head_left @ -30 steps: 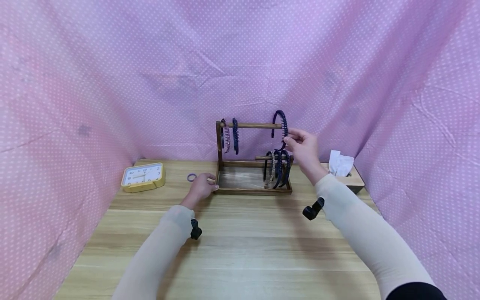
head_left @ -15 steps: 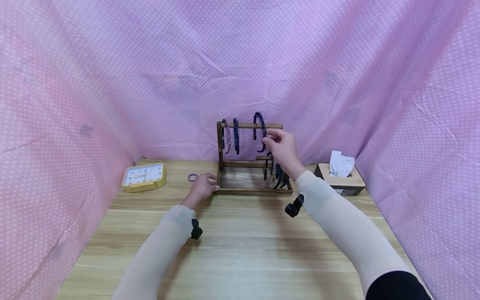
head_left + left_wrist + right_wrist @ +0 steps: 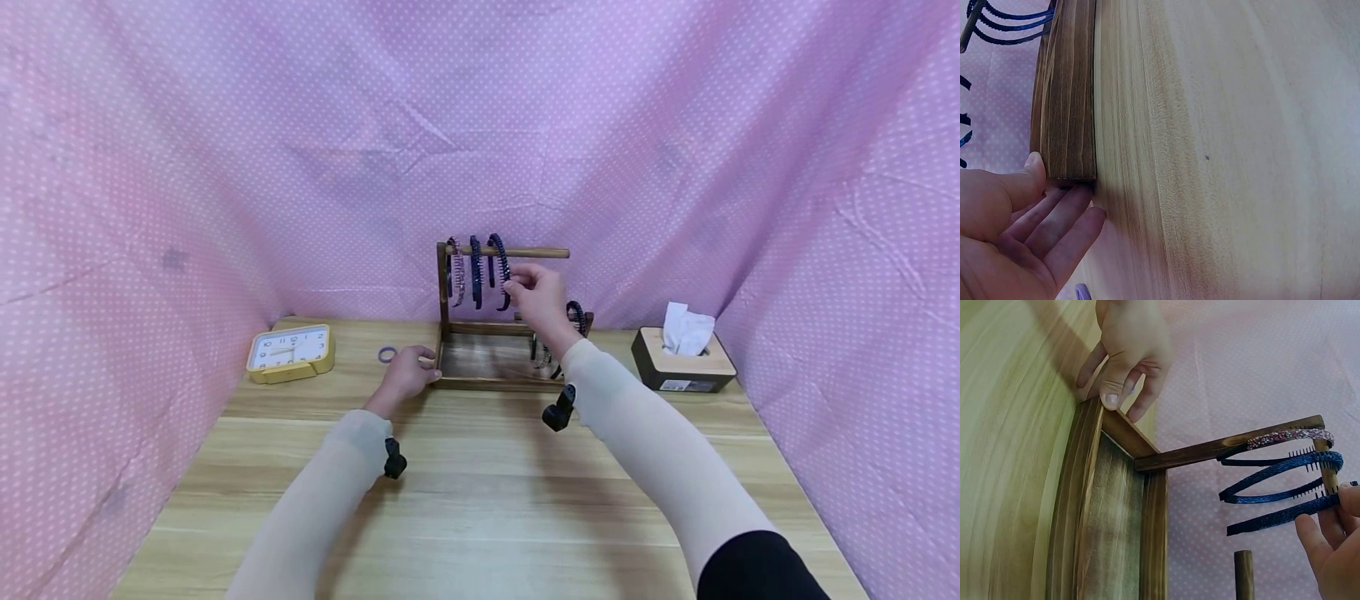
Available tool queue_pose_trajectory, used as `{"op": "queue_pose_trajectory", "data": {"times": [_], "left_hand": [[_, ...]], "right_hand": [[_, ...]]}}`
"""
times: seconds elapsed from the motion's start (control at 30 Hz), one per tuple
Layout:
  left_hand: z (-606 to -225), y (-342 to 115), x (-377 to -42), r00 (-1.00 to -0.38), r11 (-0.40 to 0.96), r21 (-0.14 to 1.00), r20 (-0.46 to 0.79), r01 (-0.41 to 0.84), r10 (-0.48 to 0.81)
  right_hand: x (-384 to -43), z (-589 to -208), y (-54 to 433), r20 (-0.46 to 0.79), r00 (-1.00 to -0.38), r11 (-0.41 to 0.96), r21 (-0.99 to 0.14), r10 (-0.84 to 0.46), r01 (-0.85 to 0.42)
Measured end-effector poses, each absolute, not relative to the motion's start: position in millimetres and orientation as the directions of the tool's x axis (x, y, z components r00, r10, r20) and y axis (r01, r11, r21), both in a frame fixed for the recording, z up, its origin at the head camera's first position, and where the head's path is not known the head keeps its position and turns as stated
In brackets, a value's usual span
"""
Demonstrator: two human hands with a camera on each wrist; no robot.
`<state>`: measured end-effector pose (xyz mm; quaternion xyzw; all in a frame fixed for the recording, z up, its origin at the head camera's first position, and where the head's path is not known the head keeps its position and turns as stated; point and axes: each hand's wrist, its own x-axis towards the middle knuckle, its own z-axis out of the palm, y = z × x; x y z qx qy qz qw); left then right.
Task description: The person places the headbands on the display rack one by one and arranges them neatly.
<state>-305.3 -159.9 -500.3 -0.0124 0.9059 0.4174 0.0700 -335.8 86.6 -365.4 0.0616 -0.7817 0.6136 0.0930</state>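
Observation:
A dark wooden headband rack (image 3: pixel 480 384), a tray with an upper and a lower bar, stands on the table. My right hand (image 3: pixel 542 300) pinches a dark blue toothed headband (image 3: pixel 502 279) hung around the upper bar. In the right wrist view that glittery headband (image 3: pixel 1272 515) is between thumb and fingers. Left of it hang another dark blue headband (image 3: pixel 476 273) and a pink glittery headband (image 3: pixel 458 283). My left hand (image 3: pixel 407 372) holds the tray's left end, its thumb at the corner (image 3: pixel 1069 169) and fingers against the end. Headbands on the lower bar are partly hidden by my right wrist.
A purple ring-shaped hair tie (image 3: pixel 387 354) lies left of the rack. Farther left is a yellow clock (image 3: pixel 291 354). To the right sits a tissue box (image 3: pixel 684 360). Pink dotted cloth (image 3: pixel 360 167) surrounds the table at the back and sides.
My right hand has slid the dark blue headband leftward along the upper bar, from its right end to near the other two headbands. The left hand has stayed at the rack's end.

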Motion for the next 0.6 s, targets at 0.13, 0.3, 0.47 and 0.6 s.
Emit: {"op": "queue_pose_trajectory", "data": {"times": [0.13, 0.3, 0.47, 0.6], "left_hand": [[-499.9, -160.1, -304.5, -0.991, 0.658, 0.749, -0.128, -0.073, 0.036], [-500.0, -158.8, -302.4, -0.991, 0.658, 0.749, -0.127, -0.075, 0.032], [-500.3, -157.7, -301.1, -0.991, 0.654, 0.752, -0.132, -0.085, 0.024], [-500.7, -157.1, -299.2, -0.991, 0.652, 0.753, -0.129, -0.086, 0.019]], "right_hand": [[-337.9, -370.5, 82.3, 0.217, -0.976, 0.252, -0.946, 0.035, -0.201], [-339.2, -376.5, 80.1, 0.226, -0.973, 0.254, -0.945, 0.045, -0.208], [-341.1, -380.2, 79.9, 0.231, -0.972, 0.253, -0.944, 0.046, -0.212], [-341.1, -381.3, 80.6, 0.218, -0.975, 0.244, -0.949, 0.038, -0.202]]}}
